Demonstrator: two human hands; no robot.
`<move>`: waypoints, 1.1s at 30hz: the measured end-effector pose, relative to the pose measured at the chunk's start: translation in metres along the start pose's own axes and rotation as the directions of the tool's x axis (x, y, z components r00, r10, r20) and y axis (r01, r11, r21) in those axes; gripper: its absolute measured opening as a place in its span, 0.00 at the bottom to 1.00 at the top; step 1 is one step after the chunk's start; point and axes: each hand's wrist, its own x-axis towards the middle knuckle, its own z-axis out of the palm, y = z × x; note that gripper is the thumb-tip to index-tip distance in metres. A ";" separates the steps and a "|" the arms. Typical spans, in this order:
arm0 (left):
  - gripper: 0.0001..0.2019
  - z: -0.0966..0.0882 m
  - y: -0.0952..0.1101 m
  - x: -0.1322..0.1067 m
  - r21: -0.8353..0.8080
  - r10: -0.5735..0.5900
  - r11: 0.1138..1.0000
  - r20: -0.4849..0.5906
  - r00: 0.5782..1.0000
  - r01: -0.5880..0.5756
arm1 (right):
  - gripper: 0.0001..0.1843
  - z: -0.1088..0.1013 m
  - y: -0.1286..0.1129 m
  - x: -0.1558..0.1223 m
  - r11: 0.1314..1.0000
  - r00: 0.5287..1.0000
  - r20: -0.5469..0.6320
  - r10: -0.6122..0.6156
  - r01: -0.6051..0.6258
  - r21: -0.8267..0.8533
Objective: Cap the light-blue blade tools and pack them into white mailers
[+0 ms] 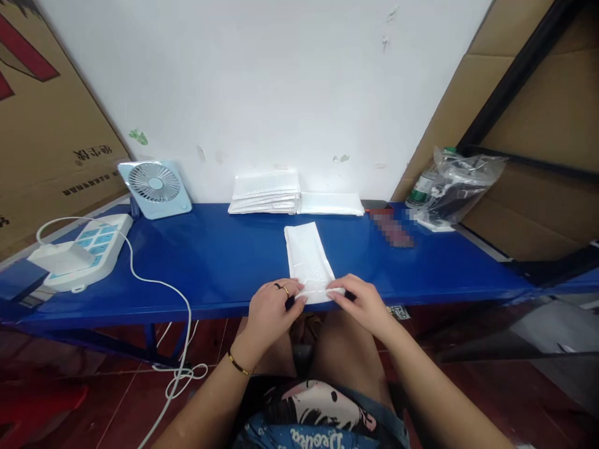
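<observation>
A long white plastic pouch (306,255) lies on the blue table (219,262), its near end at the front edge. My left hand (271,308), with rings and a bracelet, pinches the pouch's near left corner. My right hand (360,302) pinches its near right corner. Both hands have their fingers closed on that end. A stack of similar white pouches (266,193) sits at the back against the wall, with a flatter pile (331,204) beside it on the right.
A small pale blue fan (154,187) stands at the back left. A white power strip (87,249) with a cable lies at the left. A clear bag with a bottle (452,187) sits at the right. Cardboard boxes flank both sides.
</observation>
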 end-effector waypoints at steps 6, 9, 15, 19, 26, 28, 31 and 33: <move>0.01 0.006 0.011 0.006 0.121 -0.161 0.978 -0.091 0.983 0.172 | 0.07 0.006 0.001 0.010 0.983 0.976 -0.131 0.175 -0.180 -0.028; 0.08 0.009 0.007 0.002 0.111 -0.086 0.989 -0.141 0.986 0.102 | 0.06 0.008 0.002 0.011 0.987 0.972 -0.181 0.150 -0.156 -0.023; 0.10 0.011 -0.005 -0.008 0.111 0.142 0.984 -0.039 0.989 -0.137 | 0.08 0.007 0.003 0.006 0.994 0.984 -0.169 0.058 -0.072 -0.083; 0.10 0.008 -0.006 -0.004 0.128 0.132 0.983 -0.006 0.991 -0.130 | 0.11 0.007 -0.009 0.000 0.952 0.975 -0.146 -0.170 0.124 -0.281; 0.14 0.006 0.006 0.003 0.138 0.139 0.980 0.030 0.990 -0.141 | 0.11 0.010 -0.031 0.001 0.783 0.949 0.121 -0.291 0.309 -0.540; 0.14 0.003 0.011 0.004 0.104 0.159 0.981 0.041 0.986 -0.163 | 0.11 0.004 -0.033 0.002 0.759 0.936 0.165 -0.310 0.348 -0.550; 0.11 -0.006 0.013 0.009 -0.002 0.185 0.983 -0.062 0.981 -0.186 | 0.13 -0.017 -0.037 0.010 0.738 0.915 0.192 -0.355 0.400 -0.543; 0.14 -0.015 0.009 0.015 -0.057 0.141 0.986 -0.230 0.963 -0.158 | 0.14 -0.041 -0.043 0.027 0.769 0.918 0.132 -0.373 0.386 -0.510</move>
